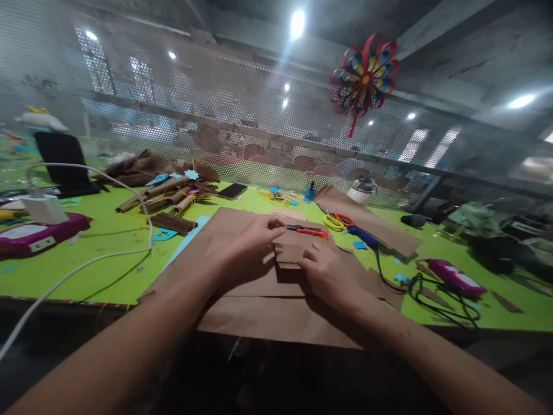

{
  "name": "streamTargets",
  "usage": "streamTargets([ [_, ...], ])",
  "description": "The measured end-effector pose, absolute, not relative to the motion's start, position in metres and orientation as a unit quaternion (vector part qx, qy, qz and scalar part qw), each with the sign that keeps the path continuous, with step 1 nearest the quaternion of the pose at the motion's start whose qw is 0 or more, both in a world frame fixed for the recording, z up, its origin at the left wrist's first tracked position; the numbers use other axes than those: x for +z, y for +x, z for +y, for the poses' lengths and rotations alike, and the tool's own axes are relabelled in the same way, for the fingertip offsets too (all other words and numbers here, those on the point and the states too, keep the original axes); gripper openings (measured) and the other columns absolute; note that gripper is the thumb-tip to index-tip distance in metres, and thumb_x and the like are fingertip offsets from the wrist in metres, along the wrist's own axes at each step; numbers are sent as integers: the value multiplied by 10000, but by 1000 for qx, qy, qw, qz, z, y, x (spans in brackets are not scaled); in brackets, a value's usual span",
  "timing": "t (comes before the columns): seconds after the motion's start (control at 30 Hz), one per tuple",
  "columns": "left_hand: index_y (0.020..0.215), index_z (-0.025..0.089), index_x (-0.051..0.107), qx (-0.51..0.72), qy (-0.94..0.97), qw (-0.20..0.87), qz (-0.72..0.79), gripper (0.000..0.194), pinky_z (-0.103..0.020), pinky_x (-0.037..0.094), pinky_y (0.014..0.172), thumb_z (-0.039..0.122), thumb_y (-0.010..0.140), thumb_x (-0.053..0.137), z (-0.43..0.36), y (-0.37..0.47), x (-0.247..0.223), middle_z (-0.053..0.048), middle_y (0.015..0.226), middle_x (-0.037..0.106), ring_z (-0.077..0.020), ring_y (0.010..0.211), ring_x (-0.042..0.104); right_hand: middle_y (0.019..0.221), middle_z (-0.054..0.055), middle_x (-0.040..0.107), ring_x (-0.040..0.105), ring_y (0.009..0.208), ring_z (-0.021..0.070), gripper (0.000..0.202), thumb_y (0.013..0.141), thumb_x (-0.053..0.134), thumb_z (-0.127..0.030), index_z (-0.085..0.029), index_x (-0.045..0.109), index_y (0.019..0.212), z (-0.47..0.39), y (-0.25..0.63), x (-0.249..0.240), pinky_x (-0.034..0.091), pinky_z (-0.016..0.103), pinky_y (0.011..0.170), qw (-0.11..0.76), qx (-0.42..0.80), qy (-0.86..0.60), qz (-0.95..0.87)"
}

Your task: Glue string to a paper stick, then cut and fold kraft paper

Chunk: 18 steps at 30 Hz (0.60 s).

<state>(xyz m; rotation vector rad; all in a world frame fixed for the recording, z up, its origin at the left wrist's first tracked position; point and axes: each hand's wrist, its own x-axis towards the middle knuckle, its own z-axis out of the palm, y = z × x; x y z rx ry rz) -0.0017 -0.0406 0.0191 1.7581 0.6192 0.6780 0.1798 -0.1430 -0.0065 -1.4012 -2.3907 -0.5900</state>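
Observation:
A small folded piece of brown paper [288,253] lies over large brown paper sheets [242,314] at the middle of the green table. My right hand [326,271] is closed on the right edge of the folded piece, fingers curled. Just left of that piece is my left hand [261,233], its thumb and fingers drawn together in a pinch; whatever may be between the fingertips is too small to make out. A red-handled cutting tool [309,231] lies right beyond both hands, its dark tip beside my left fingertips.
Yellow and red scissors [339,221] and a blue glue gun [363,236] lie right of the sheets. Purple power strips [458,276] with cables flank the work area. Brown paper rolls [166,193] and a phone [232,191] are behind left. A white cable [149,230] loops at left.

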Motion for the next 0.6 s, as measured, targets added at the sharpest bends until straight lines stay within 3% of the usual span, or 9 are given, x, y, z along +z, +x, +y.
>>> streamTargets([
  [0.1,764,203,691,165,823,505,203,91,-284,413,656,248,687,673,-41,0,22,-10,703,644,-167,677,549,859,94,602,509,819,207,166,852,533,-83,-149,684,878,-138,178,-21,426,307,700,169,-143,-483,-847],
  [0.2,714,226,681,71,915,366,157,80,-268,368,608,185,667,629,-49,-1,26,15,660,634,-148,605,509,854,78,588,512,792,184,153,888,536,-122,-156,681,919,-135,185,-30,414,285,679,173,-95,-473,-859],
  [0.33,765,220,632,87,945,234,210,121,-277,319,574,236,650,666,-67,-11,24,-11,750,607,-162,615,474,872,67,590,521,814,172,144,916,529,-156,-172,669,946,-135,196,-31,411,280,700,186,-50,-460,-867],
  [0.43,862,211,589,118,938,220,241,178,-281,344,616,282,708,645,-72,-19,13,-36,888,587,-193,739,503,872,72,597,512,807,177,139,923,510,-159,-167,648,931,-137,199,-28,411,292,697,188,-54,-450,-872],
  [0.6,892,199,567,167,937,208,228,107,-297,393,730,279,820,563,-69,-21,-8,-48,950,569,-197,836,518,879,90,614,489,799,190,168,919,478,-131,-161,627,846,-142,203,-27,418,306,684,212,-64,-422,-879],
])
